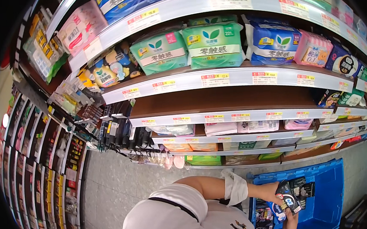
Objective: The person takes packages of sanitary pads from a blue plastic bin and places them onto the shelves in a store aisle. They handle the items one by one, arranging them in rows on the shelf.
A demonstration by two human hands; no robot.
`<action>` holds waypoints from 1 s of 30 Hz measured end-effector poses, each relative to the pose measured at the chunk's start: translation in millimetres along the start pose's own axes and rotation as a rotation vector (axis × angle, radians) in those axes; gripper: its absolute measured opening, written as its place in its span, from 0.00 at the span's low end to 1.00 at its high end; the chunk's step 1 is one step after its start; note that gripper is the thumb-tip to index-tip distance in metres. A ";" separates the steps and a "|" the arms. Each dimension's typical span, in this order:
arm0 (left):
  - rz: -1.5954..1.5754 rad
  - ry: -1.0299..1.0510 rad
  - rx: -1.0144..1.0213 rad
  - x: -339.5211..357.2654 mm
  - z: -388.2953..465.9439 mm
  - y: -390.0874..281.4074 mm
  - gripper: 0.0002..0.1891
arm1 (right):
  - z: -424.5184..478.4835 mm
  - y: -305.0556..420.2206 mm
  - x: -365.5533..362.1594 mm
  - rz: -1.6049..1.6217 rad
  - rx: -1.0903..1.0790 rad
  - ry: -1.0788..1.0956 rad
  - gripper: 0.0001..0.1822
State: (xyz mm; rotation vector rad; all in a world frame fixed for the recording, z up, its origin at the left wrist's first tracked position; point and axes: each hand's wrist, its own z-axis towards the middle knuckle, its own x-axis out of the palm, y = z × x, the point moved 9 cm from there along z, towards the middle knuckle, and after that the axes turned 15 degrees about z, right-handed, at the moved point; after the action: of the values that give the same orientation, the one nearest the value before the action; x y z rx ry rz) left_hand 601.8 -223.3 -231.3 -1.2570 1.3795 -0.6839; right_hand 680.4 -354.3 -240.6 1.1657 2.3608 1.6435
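My left hand [272, 193] grips the upper left side of a black sanitary pad package [288, 203] above a blue plastic crate [328, 193]. From below, my right hand [291, 224] holds the same package, its thumb against the lower edge. A blue package [277, 212] shows just behind the black one; whether it is held too I cannot tell. More dark packages [306, 189] lie inside the crate along its far side. Others [263, 215] are in its near left part, partly hidden by my hands.
Alongside stands a shelf unit with price strips [216, 80]. Green pad packages [215, 45] and blue ones [272, 41] fill an upper shelf; a bare brown shelf board [220, 99] runs below. Folded umbrellas [120, 128] hang at its end. Grey floor tiles [112, 196] lead to another stocked rack [43, 162].
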 end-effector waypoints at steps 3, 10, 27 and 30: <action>-0.056 -0.003 0.029 -6.4 -7.0 -11.9 0.37 | 3.2 0.6 2.6 0.014 0.001 0.012 0.19; -0.029 -0.050 -0.013 -9.5 -8.4 -7.4 0.38 | 12.9 -3.5 -2.8 0.003 -0.051 0.056 0.19; -0.029 0.012 -0.100 -20.2 -1.6 6.0 0.21 | 15.7 -12.5 -2.4 0.300 0.029 0.047 0.18; -0.302 0.046 -0.031 -27.1 -11.3 -7.1 0.23 | 28.6 2.2 17.6 0.387 -0.056 0.077 0.22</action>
State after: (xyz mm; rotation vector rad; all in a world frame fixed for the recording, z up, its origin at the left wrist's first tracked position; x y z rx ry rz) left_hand 589.1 -202.8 -213.2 -1.5001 1.2529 -0.9056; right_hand 681.2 -321.0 -244.9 1.6591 2.2177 1.8767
